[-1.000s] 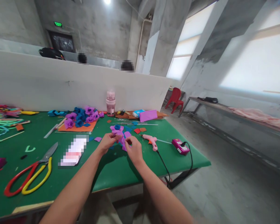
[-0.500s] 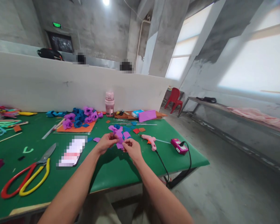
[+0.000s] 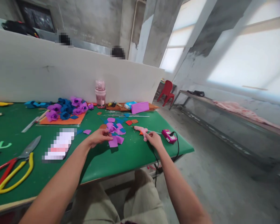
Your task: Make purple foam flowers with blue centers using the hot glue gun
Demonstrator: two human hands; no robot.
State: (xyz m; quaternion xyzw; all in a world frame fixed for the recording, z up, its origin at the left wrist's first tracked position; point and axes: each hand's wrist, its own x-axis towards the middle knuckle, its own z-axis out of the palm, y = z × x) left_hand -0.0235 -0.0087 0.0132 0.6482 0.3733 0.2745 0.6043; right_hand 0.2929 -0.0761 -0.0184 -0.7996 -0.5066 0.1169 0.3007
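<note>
Pinched in my left hand (image 3: 100, 137) is a purple paper flower piece (image 3: 115, 140), its petals spreading to the right of my fingers. Loose purple and blue petals lie just behind it on the green table (image 3: 100, 168). My right hand (image 3: 154, 139) is closed on the handle of a pink glue gun (image 3: 141, 130), which lies with its nozzle pointing left. A clear glue stick runs out of the gun's back end, and a black cord hangs from it over the table edge. Red and brown paper scraps (image 3: 132, 122) lie behind the gun.
A magenta power box (image 3: 169, 136) sits right of the gun. Finished purple and blue flowers (image 3: 66, 109) rest on orange paper at the back left, near a pink bottle (image 3: 100, 93). A phone (image 3: 60, 144) and large scissors (image 3: 21, 165) lie on the left. A white partition (image 3: 72, 73) stands behind.
My right hand has left the purple flower piece, moved right and taken hold of the glue gun's handle. My left hand still holds the flower piece. The view has shifted down and right.
</note>
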